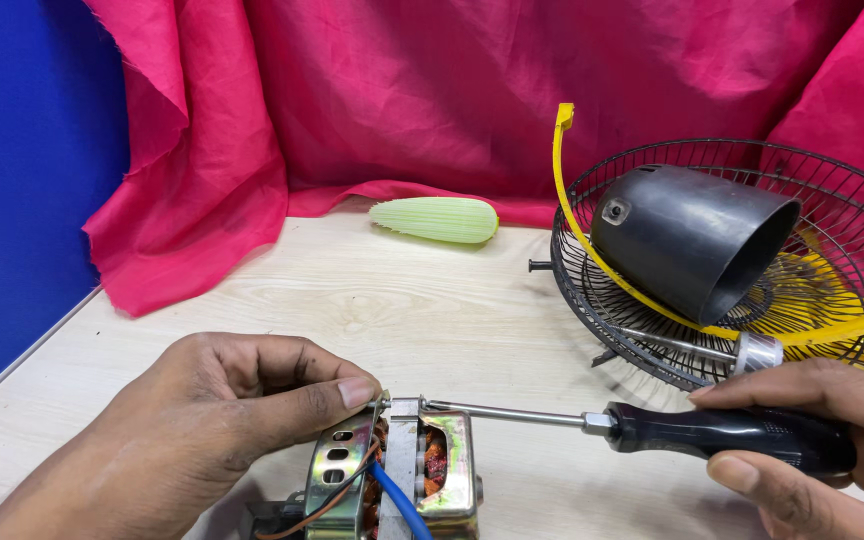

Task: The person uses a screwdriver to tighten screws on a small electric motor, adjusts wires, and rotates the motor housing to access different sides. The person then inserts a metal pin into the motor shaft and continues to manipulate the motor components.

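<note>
A small electric motor (422, 470) with a metal frame, copper windings and blue and brown wires stands at the near table edge. My left hand (212, 420) rests against its left side, thumb and forefinger pinched at the top corner of the frame. My right hand (812, 450) grips the black handle of a screwdriver (722, 432). Its steel shaft runs left and the tip meets the top of the motor frame beside my left fingertips.
A black wire fan guard (852, 200) lies at the right, holding a black cone-shaped motor cover (687, 235) and a yellow rim strip (567, 190). A pale green ribbed piece (437, 219) lies at the back. Pink cloth (402, 90) hangs behind, blue wall (12, 180) left.
</note>
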